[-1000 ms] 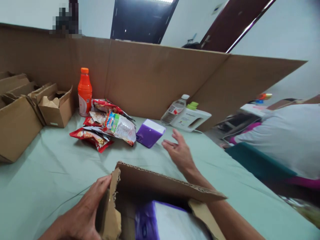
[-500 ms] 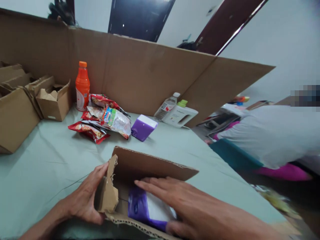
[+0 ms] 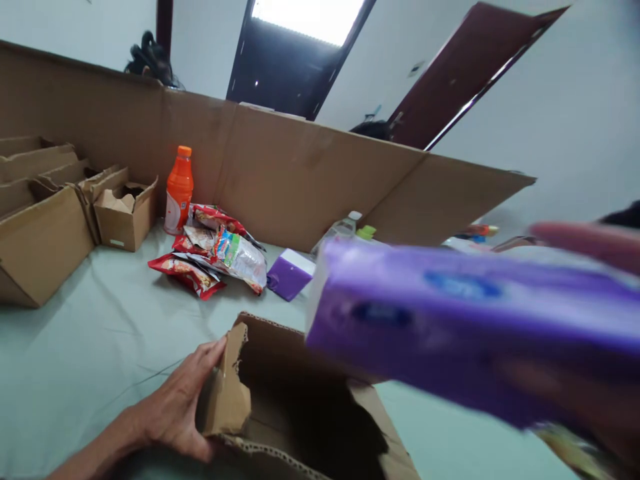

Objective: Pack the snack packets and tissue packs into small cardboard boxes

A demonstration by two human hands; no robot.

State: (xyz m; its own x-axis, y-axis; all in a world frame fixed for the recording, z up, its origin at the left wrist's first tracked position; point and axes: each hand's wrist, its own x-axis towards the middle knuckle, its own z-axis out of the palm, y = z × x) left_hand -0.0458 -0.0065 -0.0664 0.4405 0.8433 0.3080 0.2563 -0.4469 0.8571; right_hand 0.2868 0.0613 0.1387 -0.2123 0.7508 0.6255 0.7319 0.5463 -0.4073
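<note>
Box [image 3: 273, 357] at the front of the worktop [image 3: 113, 327], tissue pack [image 3: 450, 313] up at its right; beyond, left to right: cartons [image 3: 47, 243], bottle [image 3: 180, 193], snack packets [image 3: 215, 250], another pack [image 3: 287, 277], cardboard screen [image 3: 290, 170] behind!

The purple pack [image 3: 440, 327] is blurred, apparently cut off.

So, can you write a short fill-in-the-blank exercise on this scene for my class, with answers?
1. The left hand grips the side of a box made of ____.
2. The right hand holds a large pack coloured mostly ____.
3. The bottle beside the snack packets has a cap coloured ____.
Missing words: cardboard; purple; orange.
</note>
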